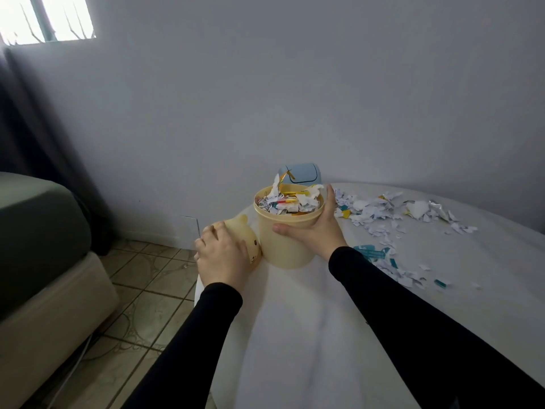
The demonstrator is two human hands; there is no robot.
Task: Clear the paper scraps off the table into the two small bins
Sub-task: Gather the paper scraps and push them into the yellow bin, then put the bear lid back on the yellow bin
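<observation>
A pale yellow bin (284, 245) stands near the table's left edge, heaped to the rim with paper scraps. My right hand (317, 227) wraps around its right side. To its left lies the bin's yellow bear-faced lid (240, 230), covered by my left hand (222, 253). Behind the yellow bin a light blue bin (303, 172) with its lid on peeks out. Loose white and teal paper scraps (383, 219) lie scattered over the white table (295, 320) to the right.
The table's left edge drops to a tiled floor (141, 290). A bed or couch with a grey-green cover (35, 231) stands at far left. A plain wall rises right behind the table, with a dark curtain at the left.
</observation>
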